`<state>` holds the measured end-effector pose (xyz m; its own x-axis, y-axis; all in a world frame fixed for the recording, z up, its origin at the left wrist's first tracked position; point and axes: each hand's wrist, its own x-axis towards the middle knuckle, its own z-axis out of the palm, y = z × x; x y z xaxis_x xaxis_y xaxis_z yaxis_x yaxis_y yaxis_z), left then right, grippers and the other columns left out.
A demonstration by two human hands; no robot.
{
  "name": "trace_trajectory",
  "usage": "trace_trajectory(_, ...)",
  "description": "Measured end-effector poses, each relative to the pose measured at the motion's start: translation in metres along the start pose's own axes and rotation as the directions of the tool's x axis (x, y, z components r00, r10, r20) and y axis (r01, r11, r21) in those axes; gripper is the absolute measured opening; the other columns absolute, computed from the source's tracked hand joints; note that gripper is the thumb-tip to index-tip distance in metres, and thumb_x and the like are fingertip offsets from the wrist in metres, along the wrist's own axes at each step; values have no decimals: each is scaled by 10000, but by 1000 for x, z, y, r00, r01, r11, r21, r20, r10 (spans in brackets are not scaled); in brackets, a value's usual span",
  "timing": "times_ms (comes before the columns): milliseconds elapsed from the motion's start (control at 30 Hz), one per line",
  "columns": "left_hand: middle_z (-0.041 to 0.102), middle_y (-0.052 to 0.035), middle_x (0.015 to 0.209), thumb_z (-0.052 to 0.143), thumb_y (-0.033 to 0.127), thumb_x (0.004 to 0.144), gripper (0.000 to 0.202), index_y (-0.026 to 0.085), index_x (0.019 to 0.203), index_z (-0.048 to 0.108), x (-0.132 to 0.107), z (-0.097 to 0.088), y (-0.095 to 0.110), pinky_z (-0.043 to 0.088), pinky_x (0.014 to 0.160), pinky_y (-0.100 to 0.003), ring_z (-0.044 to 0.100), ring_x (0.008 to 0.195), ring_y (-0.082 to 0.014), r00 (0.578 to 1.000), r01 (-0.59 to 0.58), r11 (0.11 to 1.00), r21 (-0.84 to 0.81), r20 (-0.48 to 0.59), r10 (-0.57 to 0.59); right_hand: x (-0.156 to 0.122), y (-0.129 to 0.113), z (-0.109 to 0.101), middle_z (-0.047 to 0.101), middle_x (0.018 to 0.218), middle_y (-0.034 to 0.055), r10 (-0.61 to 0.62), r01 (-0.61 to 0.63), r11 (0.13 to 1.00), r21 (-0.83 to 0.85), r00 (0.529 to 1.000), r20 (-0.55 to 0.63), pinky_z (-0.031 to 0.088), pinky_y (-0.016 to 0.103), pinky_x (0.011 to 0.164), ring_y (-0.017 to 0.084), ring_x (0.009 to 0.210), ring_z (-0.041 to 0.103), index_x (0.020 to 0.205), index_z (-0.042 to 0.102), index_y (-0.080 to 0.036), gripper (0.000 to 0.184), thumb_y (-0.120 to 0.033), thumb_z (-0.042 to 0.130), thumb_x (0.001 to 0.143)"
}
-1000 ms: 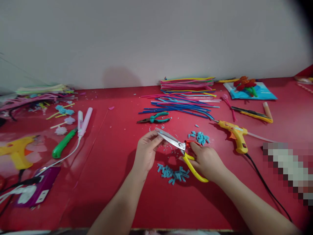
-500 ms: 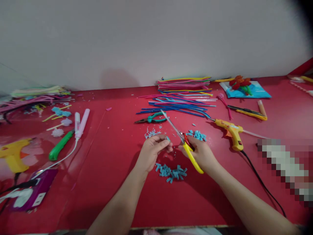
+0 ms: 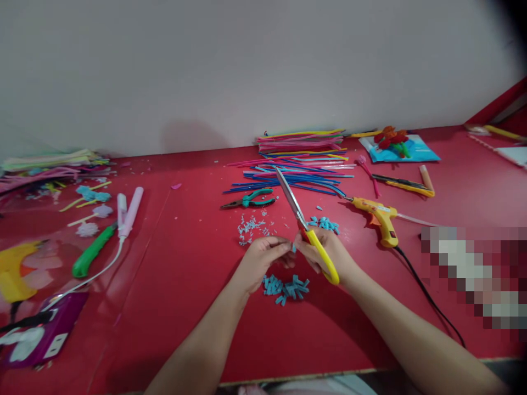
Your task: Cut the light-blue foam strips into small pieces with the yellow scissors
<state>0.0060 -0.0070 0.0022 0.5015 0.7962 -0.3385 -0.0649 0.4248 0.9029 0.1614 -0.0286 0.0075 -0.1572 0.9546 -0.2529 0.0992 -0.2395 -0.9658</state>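
My left hand (image 3: 265, 260) is closed in a pinch at a small blue piece (image 3: 293, 248). My right hand (image 3: 335, 255) is wrapped round yellow-handled scissors (image 3: 322, 257), and its fingertips meet the same small piece. The scissor blades point up and away, close together. Below the hands lies a pile of short blue strips (image 3: 286, 288). Smaller trimmed blue pieces (image 3: 325, 224) sit just beyond my right hand. Pale clippings (image 3: 250, 227) are scattered beyond my left hand.
Green-handled pliers (image 3: 251, 199) lie before bundled coloured pipe cleaners (image 3: 300, 144). A yellow glue gun (image 3: 381, 216) with a trailing cord is at right. On the left are a green-handled cutter (image 3: 94, 252), a pink hair-iron-like tool (image 3: 130, 214), a purple power strip (image 3: 68, 318) and another glue gun (image 3: 16, 269).
My hands have come together at the small blue piece. The scissors have turned more upright, with their blades closer together. The view has shifted slightly right.
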Motion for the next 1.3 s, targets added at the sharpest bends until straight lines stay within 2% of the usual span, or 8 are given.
trace_trajectory(367, 583, -16, 676, 613, 222, 618, 126, 156, 722, 586, 6, -2, -16, 426, 601, -256, 535, 620, -135, 965, -126, 920, 372, -170, 200, 4, 7, 5, 355, 427, -91, -38, 5, 976, -216, 988, -147, 245, 188, 393, 59, 375, 333, 647, 408, -196, 44, -214, 448, 648)
trace_trajectory(600, 463, 18, 581, 483, 247, 742, 159, 161, 615, 524, 2, -2, -6, 364, 551, -221, 444, 568, -101, 930, -203, 819, 537, -155, 333, 10, 22, 4, 369, 517, -66, -112, 37, 948, -316, 968, -223, 243, 190, 434, 71, 478, 338, 603, 377, -195, 153, -288, 496, 630)
trace_trajectory(667, 508, 1, 685, 507, 180, 710, 37, 166, 701, 540, 2, -1, -4, 387, 606, -232, 479, 636, -111, 909, -240, 806, 542, -166, 382, 11, 24, 4, 352, 512, -67, -126, 38, 937, -347, 964, -236, 243, 191, 442, 72, 484, 326, 594, 365, -195, 167, -298, 492, 631)
trace_trajectory(733, 531, -17, 762, 535, 138, 670, 98, 169, 762, 550, 2, 1, -4, 407, 645, -247, 505, 686, -124, 907, -268, 805, 529, -143, 396, 11, 24, 4, 328, 502, -71, -130, 33, 928, -370, 962, -241, 237, 192, 442, 71, 480, 307, 589, 355, -197, 179, -305, 493, 628)
trace_trajectory(1000, 549, -19, 705, 568, 158, 642, 42, 164, 680, 586, 1, 3, -7, 416, 599, -246, 514, 634, -126, 916, -233, 830, 507, -171, 362, 7, 16, 6, 320, 501, -67, -162, 50, 884, -466, 965, -205, 217, 185, 427, 66, 474, 285, 591, 342, -197, 217, -344, 490, 653)
trace_trajectory(1100, 566, -12, 683, 591, 213, 642, 71, 160, 689, 597, 3, -1, -5, 414, 619, -244, 521, 642, -124, 912, -210, 907, 366, -261, 317, 2, 7, -2, 379, 513, -54, -199, 69, 790, -610, 969, -148, 228, 191, 437, 70, 462, 314, 615, 373, -198, 242, -401, 490, 675)
trace_trajectory(1200, 565, 4, 636, 622, 234, 618, 138, 145, 719, 593, 5, -9, -2, 411, 599, -235, 518, 577, -105, 889, -187, 974, 131, -400, 224, -5, 2, -9, 490, 571, -24, -206, 36, 584, -811, 973, -105, 236, 210, 458, 99, 472, 409, 767, 444, -202, 299, -492, 465, 696)
trace_trajectory(1300, 566, 6, 634, 633, 210, 603, 171, 131, 748, 588, 6, -15, 1, 402, 565, -217, 514, 545, -88, 869, -219, 975, -36, -462, 178, -10, 4, -10, 553, 598, 13, -170, 11, 408, -913, 983, -65, 221, 232, 460, 140, 496, 488, 848, 440, -194, 407, -577, 376, 729)
